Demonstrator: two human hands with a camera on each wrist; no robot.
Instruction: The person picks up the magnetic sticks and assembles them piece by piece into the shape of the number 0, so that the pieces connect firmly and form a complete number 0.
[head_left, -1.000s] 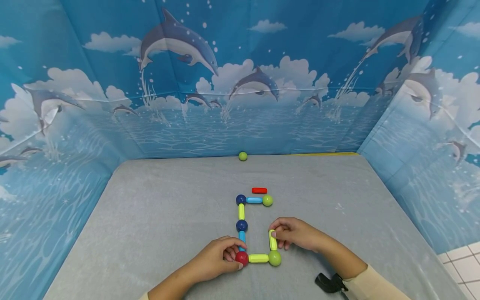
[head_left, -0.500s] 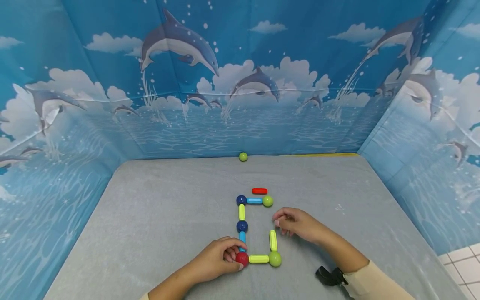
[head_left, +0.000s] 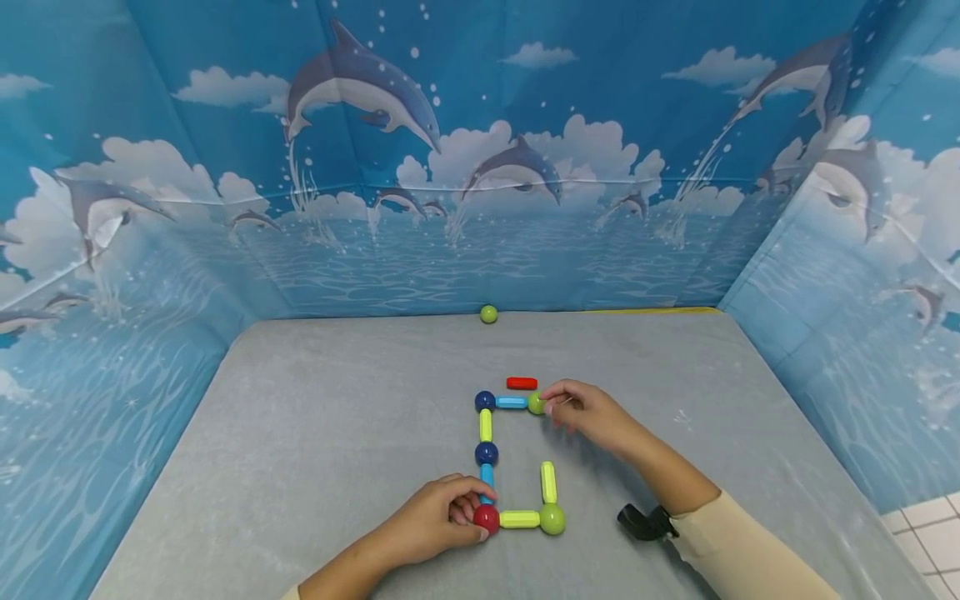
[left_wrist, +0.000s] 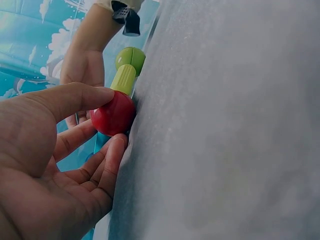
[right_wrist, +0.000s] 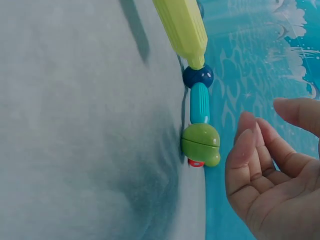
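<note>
My left hand [head_left: 435, 518] holds a glossy red ball [left_wrist: 114, 114] between thumb and fingers at the near left corner of a chain of toy sticks and balls. From it a yellow-green stick [head_left: 520, 519] leads to a green ball [head_left: 552, 518], where another yellow-green stick [head_left: 549, 483] points away with its far end free. Up the left side run a blue stick, a dark blue ball [head_left: 487, 453], a yellow-green stick and a second dark blue ball [head_left: 485, 402]. A light blue stick [right_wrist: 199, 103] joins that to a far green ball [right_wrist: 200, 142]. Beside it, my right hand [right_wrist: 275, 175] has loosely bent fingers, nothing between them.
A loose red stick [head_left: 522, 383] lies just behind the far blue stick. One more green ball [head_left: 489, 314] sits at the back edge of the grey cloth-covered table [head_left: 337, 400]. A dolphin-printed curtain [head_left: 450, 250] rises behind and beside it. A black strap [head_left: 647, 523] hangs at the right sleeve.
My right hand has let go of the upright yellow-green stick and moved away from me to the far green ball. The left hand has stayed on the red ball.
</note>
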